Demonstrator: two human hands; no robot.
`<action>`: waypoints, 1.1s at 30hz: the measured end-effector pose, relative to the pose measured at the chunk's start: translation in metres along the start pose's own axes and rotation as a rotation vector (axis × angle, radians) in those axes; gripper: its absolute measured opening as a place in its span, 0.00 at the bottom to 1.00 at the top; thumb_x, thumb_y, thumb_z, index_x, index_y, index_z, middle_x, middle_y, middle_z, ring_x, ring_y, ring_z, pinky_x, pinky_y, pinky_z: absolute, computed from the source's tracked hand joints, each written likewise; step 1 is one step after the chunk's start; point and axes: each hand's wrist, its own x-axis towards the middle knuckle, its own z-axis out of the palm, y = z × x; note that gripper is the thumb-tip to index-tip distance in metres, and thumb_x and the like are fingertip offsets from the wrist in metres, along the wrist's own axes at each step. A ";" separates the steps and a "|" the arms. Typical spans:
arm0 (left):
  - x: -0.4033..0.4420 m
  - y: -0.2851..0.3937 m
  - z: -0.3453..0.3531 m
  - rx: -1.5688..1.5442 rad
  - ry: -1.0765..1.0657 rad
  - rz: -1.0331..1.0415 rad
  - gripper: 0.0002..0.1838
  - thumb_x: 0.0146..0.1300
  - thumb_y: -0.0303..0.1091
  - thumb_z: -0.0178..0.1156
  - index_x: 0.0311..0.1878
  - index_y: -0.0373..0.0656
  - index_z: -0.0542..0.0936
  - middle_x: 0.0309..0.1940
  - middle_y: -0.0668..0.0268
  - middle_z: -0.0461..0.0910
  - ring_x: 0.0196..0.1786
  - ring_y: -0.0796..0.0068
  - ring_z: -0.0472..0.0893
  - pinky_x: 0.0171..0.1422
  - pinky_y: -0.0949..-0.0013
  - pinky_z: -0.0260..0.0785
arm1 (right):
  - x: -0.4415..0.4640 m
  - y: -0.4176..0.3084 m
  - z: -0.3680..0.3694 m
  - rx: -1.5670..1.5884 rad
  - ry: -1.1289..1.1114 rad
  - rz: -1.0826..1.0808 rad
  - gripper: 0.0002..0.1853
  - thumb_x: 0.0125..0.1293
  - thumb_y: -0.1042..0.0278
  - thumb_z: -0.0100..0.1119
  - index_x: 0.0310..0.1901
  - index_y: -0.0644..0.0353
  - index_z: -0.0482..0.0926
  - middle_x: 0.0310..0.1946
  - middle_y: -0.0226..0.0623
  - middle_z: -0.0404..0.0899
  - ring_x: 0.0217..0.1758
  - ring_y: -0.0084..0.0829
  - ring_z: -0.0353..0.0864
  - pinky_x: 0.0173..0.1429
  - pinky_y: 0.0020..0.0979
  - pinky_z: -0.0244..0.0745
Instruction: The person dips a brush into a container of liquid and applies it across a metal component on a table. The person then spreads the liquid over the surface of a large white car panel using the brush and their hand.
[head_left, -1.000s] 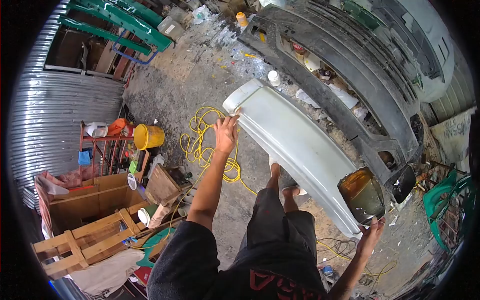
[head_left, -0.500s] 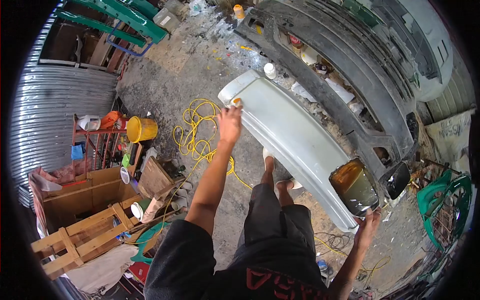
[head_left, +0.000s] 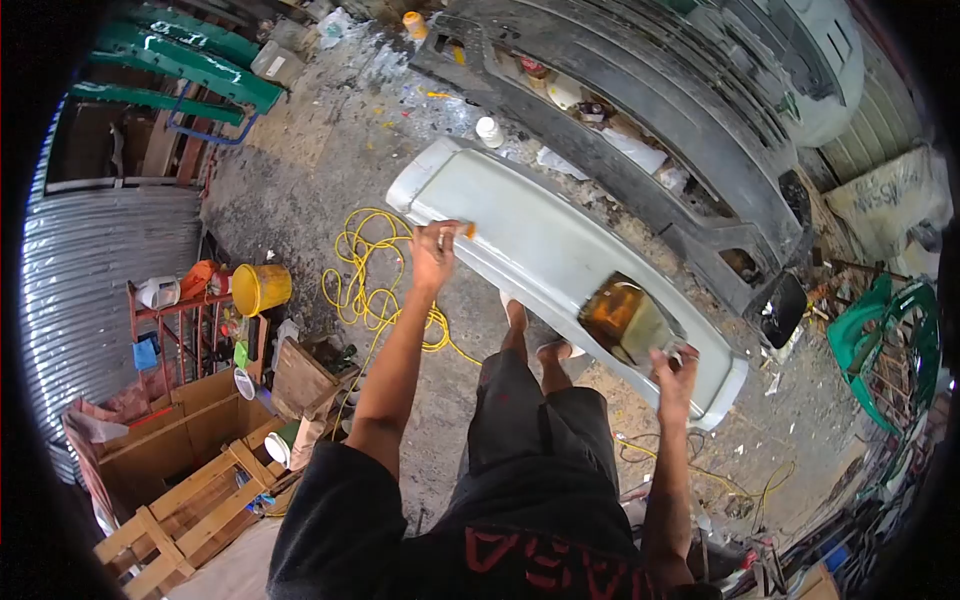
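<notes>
A long, pale grey-white bumper-like panel point(head_left: 540, 240) lies across the view in front of my legs. Near its left end my left hand point(head_left: 434, 257) is closed around a small orange piece point(head_left: 467, 229), mostly hidden by the fingers, at the panel's near edge. My right hand point(head_left: 674, 382) pinches the near right corner of a glossy, dark-edged tray-like piece point(head_left: 630, 318). Amber colour fills its left part and the rest looks greyish and see-through. This piece is over the right half of the panel; whether it touches the panel I cannot tell.
A large dark bumper point(head_left: 590, 170) lies beyond the panel, with a white bottle point(head_left: 489, 131) in between. A yellow hose point(head_left: 365, 290) is coiled on the floor to the left. Further left are a yellow bucket point(head_left: 261, 290) and a wooden pallet point(head_left: 190, 500). Green parts point(head_left: 870, 340) lie at right.
The view has shifted. Along the panel, my left hand has moved rightward with the orange piece. My right hand has brought the tray-like piece left, inward from the panel's right end.
</notes>
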 end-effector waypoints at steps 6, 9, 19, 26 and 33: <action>-0.004 0.094 -0.044 -0.595 -0.161 0.062 0.07 0.66 0.28 0.55 0.40 0.41 0.83 0.38 0.65 0.83 0.41 0.70 0.78 0.50 0.65 0.69 | 0.012 -0.012 0.061 -0.029 -0.012 -0.057 0.33 0.50 0.63 0.77 0.51 0.63 0.64 0.43 0.37 0.75 0.44 0.27 0.75 0.48 0.29 0.73; -0.015 0.124 -0.038 -0.620 -0.312 0.154 0.07 0.66 0.27 0.55 0.42 0.42 0.82 0.39 0.62 0.83 0.41 0.67 0.78 0.52 0.64 0.68 | 0.014 -0.016 0.084 -0.060 -0.025 -0.099 0.34 0.49 0.63 0.78 0.50 0.64 0.64 0.40 0.38 0.76 0.42 0.27 0.76 0.46 0.29 0.74; -0.008 0.080 -0.015 -0.581 -0.496 0.250 0.09 0.68 0.30 0.55 0.47 0.42 0.81 0.41 0.62 0.83 0.45 0.66 0.78 0.54 0.64 0.66 | 0.014 -0.018 0.118 -0.171 0.019 -0.064 0.31 0.49 0.61 0.77 0.48 0.65 0.67 0.38 0.36 0.75 0.39 0.27 0.75 0.43 0.30 0.72; 0.026 -0.050 -0.011 -0.564 -0.255 -0.075 0.09 0.68 0.32 0.55 0.43 0.39 0.82 0.41 0.61 0.83 0.45 0.68 0.79 0.51 0.65 0.69 | 0.020 0.018 0.104 -0.096 0.063 -0.094 0.30 0.52 0.66 0.75 0.49 0.62 0.64 0.36 0.32 0.71 0.38 0.25 0.72 0.40 0.27 0.71; 0.026 -0.035 -0.023 0.216 -0.010 0.284 0.12 0.56 0.26 0.54 0.43 0.40 0.81 0.41 0.58 0.80 0.40 0.55 0.74 0.43 0.54 0.63 | -0.006 0.002 0.060 -0.010 0.079 0.081 0.28 0.62 0.55 0.66 0.56 0.57 0.63 0.52 0.32 0.67 0.54 0.27 0.72 0.45 0.31 0.76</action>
